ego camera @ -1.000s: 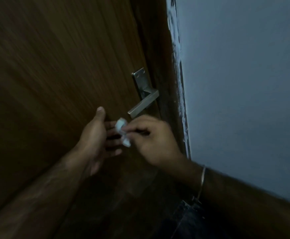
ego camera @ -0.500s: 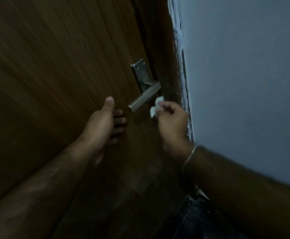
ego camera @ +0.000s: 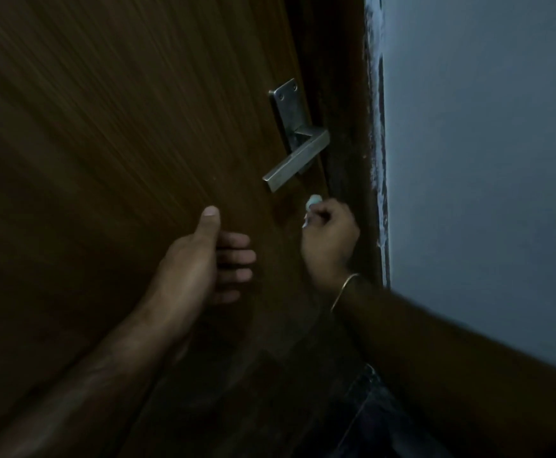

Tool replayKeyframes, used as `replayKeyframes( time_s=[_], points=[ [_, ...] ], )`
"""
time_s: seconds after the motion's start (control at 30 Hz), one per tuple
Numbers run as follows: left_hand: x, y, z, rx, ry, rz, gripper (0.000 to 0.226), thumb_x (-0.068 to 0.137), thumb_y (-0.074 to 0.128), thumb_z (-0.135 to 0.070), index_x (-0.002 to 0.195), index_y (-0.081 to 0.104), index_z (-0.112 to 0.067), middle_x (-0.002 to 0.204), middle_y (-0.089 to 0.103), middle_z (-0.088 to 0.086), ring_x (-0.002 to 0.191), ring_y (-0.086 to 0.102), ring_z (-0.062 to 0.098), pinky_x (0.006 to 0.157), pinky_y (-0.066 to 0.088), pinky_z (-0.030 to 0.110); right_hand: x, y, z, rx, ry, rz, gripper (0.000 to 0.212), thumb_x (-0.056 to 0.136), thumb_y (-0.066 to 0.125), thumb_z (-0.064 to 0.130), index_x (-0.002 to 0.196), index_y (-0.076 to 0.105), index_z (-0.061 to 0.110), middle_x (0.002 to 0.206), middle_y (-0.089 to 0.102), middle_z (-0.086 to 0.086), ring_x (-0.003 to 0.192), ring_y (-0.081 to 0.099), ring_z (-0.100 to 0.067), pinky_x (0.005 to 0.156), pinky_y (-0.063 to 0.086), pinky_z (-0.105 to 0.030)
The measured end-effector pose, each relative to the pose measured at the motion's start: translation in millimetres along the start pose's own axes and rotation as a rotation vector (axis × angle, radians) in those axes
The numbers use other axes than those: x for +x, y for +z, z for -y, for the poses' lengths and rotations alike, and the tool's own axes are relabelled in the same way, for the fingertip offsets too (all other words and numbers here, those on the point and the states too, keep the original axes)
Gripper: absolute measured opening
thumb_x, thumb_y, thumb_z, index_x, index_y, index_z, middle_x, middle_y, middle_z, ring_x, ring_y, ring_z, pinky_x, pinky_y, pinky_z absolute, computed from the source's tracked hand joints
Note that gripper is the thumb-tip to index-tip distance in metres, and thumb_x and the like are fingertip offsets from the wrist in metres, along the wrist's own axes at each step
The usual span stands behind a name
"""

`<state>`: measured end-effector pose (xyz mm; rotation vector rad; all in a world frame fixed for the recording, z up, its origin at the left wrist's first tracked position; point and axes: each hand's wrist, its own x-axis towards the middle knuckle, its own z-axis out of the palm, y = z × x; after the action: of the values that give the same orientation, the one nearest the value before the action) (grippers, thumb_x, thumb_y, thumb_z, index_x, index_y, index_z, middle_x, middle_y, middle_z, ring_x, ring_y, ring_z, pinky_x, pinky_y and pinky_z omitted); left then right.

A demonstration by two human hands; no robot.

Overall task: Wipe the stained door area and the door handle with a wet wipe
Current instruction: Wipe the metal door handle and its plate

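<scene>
Pinching the wet wipe (ego camera: 313,201) in our right hand (ego camera: 331,239), left hand (ego camera: 204,259) loosely open, we judge wiping below the door handle (ego camera: 294,160) comes next.

Wipe (ego camera: 313,200) just below door handle (ego camera: 298,160), seemingly against door (ego camera: 137,127); wall (ego camera: 484,160) rightward.

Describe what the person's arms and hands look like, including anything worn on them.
Both forearms are bare, with no sleeves reaching into view and no gloves on either hand. The left hand wears nothing that shows: no ring, watch or band. The right hand has a thin, pale metal bangle sitting loosely at the wrist. The light is dim, so finer marks cannot be made out.
</scene>
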<state>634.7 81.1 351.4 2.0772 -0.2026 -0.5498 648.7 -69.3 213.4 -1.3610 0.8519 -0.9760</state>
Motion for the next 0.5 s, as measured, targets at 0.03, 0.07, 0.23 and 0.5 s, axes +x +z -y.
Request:
replayKeyframes(
  time_s=[0.03, 0.07, 0.23, 0.5],
  points=[
    [0.8, -0.5, 5.4, 0.006, -0.010, 0.001, 0.053, 0.103, 0.027, -0.050, 0.104, 0.068, -0.016, 0.107, 0.072, 0.011, 0.101, 0.067, 0.028, 0.088, 0.050, 0.047, -15.2, 3.0, -5.8, -0.039, -0.035, 0.045, 0.018, 0.091, 0.061, 0.006, 0.095, 0.064, 0.023, 0.113, 0.060, 0.004, 0.100, 0.059, -0.008, 0.077, 0.044, -0.013],
    [1.4, -1.1, 10.4, 0.018, -0.026, 0.004, 0.054, 0.103, 0.027, -0.051, 0.103, 0.068, -0.016, 0.106, 0.073, 0.010, 0.100, 0.067, 0.028, 0.087, 0.051, 0.047, -31.2, 2.2, -13.6, -0.087, -0.065, 0.100, 0.017, 0.090, 0.062, 0.006, 0.093, 0.064, 0.022, 0.108, 0.060, 0.006, 0.096, 0.058, -0.004, 0.076, 0.045, -0.012],
    [3.6, 0.3, 22.2, 0.030, -0.080, 0.023, 0.056, 0.102, 0.027, -0.053, 0.106, 0.069, -0.016, 0.106, 0.073, 0.009, 0.101, 0.068, 0.027, 0.090, 0.052, 0.047, -2.6, -16.3, -10.3, 0.072, 0.181, -0.014, 0.020, 0.093, 0.060, 0.005, 0.110, 0.067, 0.013, 0.117, 0.065, -0.005, 0.109, 0.061, -0.019, 0.095, 0.052, -0.034],
    [3.0, -5.2, 36.3, 0.070, -0.070, 0.042, 0.066, 0.101, 0.027, -0.056, 0.079, 0.068, -0.010, 0.078, 0.073, 0.010, 0.074, 0.067, 0.026, 0.069, 0.049, 0.037, -49.6, 9.7, 38.2, 0.089, -0.117, 0.143, 0.021, 0.092, 0.063, 0.015, 0.100, 0.064, 0.034, 0.104, 0.065, 0.012, 0.094, 0.064, 0.000, 0.071, 0.053, -0.015]
  ],
)
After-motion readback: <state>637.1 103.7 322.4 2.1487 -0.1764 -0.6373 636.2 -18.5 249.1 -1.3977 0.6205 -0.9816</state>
